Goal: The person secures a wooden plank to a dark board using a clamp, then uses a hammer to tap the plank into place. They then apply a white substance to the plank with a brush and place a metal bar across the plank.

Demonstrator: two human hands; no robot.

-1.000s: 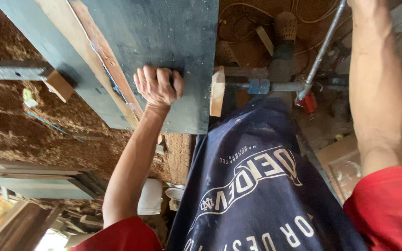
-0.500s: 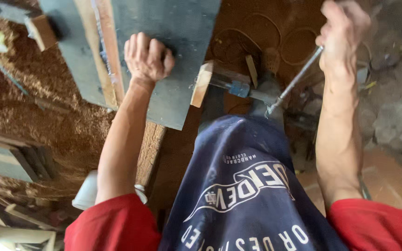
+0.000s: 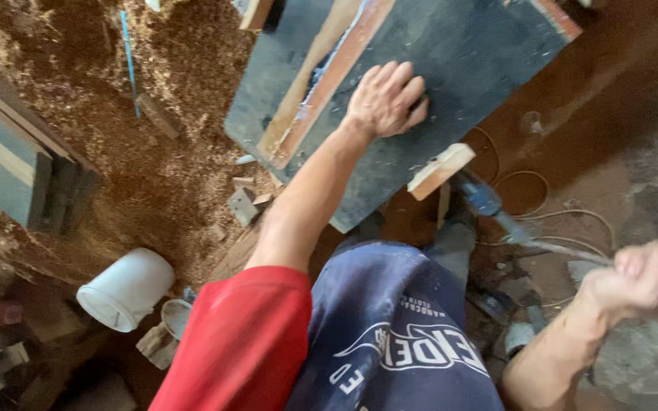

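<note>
Palm flat near board edge

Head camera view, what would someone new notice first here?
The left hand lies flat on a dark grey board at top centre. At the right edge, the right hand is closed round a thin metal rod. Reddish sawdust covers the upper left, with a white bucket lying below it.

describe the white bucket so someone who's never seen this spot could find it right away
Start at the big dark grey board under the left hand, then look down-left across the sawdust-covered floor. The white bucket lies tipped on its side there, the only smooth white round thing among brown scraps.
</note>
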